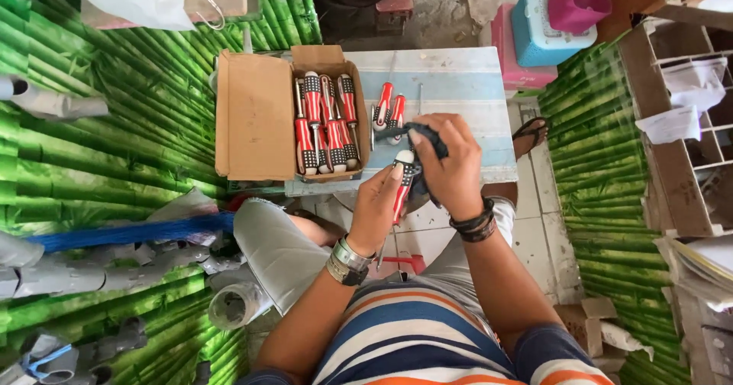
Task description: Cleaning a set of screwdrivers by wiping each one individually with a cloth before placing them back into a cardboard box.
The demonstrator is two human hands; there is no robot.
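Green bamboo-print walls flank a pale blue table (458,79) holding a cardboard box (256,114) of screwdrivers. The left hand (376,211) grips a red-handled screwdriver (402,186), long axis near vertical, shaft apparently downward. The right hand (450,163) curls around a dark cloth (429,139) over its handle top.

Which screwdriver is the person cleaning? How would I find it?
Start at the open cardboard box full of red-handled screwdrivers on the small pale table. Look below the table's near edge, where two hands meet. That screwdriver is the only one off the table, gripped by the left hand while the right hand presses a dark cloth on it.
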